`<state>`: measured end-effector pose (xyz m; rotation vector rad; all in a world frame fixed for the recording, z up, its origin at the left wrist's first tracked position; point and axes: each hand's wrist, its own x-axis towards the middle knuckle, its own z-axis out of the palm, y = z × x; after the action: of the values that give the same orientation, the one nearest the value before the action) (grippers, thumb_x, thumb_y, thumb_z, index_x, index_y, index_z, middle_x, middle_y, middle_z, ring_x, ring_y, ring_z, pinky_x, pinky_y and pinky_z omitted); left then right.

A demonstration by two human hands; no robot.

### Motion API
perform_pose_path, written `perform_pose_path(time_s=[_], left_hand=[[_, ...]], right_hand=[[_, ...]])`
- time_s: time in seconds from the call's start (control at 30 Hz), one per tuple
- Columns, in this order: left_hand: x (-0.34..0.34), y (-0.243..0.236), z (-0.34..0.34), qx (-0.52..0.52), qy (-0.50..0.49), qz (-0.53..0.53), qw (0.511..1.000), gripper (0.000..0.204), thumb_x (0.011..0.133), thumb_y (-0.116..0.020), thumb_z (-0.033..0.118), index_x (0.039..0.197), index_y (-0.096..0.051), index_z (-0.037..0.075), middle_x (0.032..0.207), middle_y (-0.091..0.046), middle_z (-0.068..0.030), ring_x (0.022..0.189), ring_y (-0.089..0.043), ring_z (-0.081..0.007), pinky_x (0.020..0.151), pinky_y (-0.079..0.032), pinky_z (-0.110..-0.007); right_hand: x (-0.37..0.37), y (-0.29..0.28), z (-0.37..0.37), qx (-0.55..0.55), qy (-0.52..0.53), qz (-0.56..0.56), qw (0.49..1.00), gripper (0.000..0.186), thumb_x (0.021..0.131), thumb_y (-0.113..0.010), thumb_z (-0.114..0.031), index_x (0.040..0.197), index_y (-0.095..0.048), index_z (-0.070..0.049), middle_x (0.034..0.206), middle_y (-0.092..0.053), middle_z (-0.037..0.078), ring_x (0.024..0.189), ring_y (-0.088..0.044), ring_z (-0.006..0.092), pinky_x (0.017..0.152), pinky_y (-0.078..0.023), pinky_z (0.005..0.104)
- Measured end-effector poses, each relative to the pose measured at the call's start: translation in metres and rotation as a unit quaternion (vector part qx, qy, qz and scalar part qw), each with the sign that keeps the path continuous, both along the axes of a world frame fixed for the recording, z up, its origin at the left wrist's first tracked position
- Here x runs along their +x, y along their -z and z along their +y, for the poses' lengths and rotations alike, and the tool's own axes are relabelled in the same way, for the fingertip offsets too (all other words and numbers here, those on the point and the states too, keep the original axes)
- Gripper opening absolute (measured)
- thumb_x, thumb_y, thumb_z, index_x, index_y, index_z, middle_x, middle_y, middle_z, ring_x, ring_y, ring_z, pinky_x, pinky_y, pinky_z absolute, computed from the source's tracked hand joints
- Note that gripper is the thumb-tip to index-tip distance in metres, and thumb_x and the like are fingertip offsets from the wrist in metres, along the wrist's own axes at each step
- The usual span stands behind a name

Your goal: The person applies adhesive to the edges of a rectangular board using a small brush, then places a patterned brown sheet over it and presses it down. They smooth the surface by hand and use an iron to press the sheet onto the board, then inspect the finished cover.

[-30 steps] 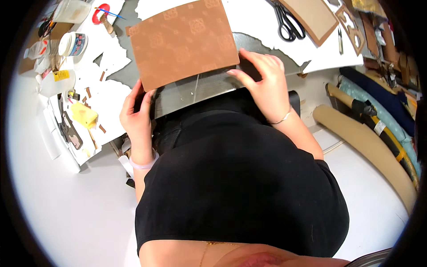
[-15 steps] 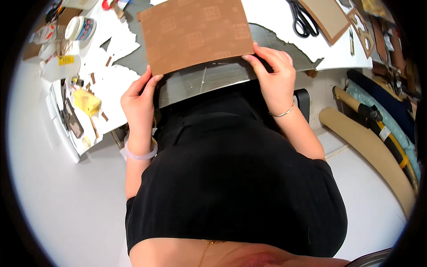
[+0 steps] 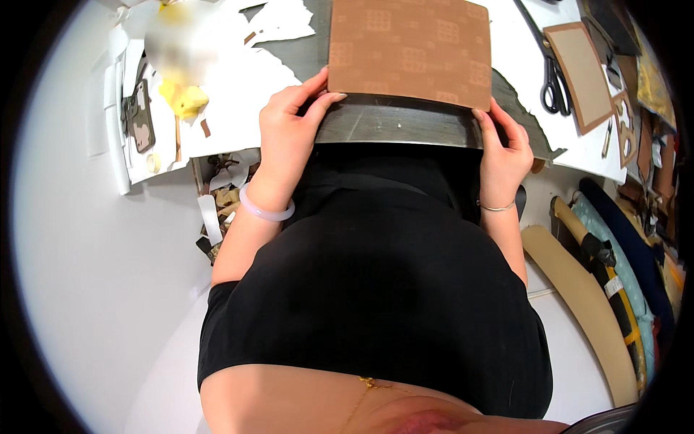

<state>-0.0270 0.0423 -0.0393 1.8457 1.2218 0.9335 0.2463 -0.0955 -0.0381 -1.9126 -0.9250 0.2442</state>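
Observation:
A flat brown panel (image 3: 412,54) with a pale printed pattern lies tilted over the dark grey work board (image 3: 397,126), its near edge toward me. At its near left corner, my left hand (image 3: 295,116) pinches the panel between thumb and fingers. My right hand (image 3: 507,145) grips the near right corner the same way. The far edge of the panel runs out of the top of the view. Whether the panel has several layers, I cannot tell.
Black scissors (image 3: 555,85) and a brown-edged beige panel (image 3: 580,76) lie at the right, near a thin knife (image 3: 606,139). A yellow sponge-like block (image 3: 182,100) and a phone (image 3: 142,116) are at the left. Fabric rolls (image 3: 578,311) stand at right.
The panel and both hands appear further right in the view; the whole bench has shifted right too. Both hands keep their hold on the near corners.

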Motion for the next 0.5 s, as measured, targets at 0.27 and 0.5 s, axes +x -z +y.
perform_pose_path(time_s=[0.27, 0.5], left_hand=[[0.001, -0.015, 0.002, -0.142, -0.014, -0.009, 0.99, 0.027, 0.092, -0.08, 0.011, 0.118, -0.081, 0.006, 0.084, -0.076, -0.0089, 0.073, -0.061, -0.011, 0.071, -0.052, -0.027], [0.0, -0.015, 0.002, -0.125, -0.015, 0.022, 0.992, 0.028, 0.091, -0.081, 0.012, 0.118, -0.08, 0.005, 0.077, -0.073, -0.0089, 0.067, -0.057, -0.0099, 0.066, -0.05, -0.026]], right_hand=[[0.007, 0.001, 0.0, -0.005, -0.045, -0.06, 0.997, 0.02, 0.086, -0.086, -0.008, 0.104, -0.081, -0.001, 0.104, -0.081, 0.008, 0.094, -0.069, 0.0175, 0.097, -0.048, 0.0329], [0.009, 0.0, 0.0, -0.015, -0.052, -0.087, 0.995, 0.018, 0.087, -0.085, -0.007, 0.103, -0.081, 0.001, 0.104, -0.081, 0.009, 0.095, -0.07, 0.0183, 0.098, -0.048, 0.033]])
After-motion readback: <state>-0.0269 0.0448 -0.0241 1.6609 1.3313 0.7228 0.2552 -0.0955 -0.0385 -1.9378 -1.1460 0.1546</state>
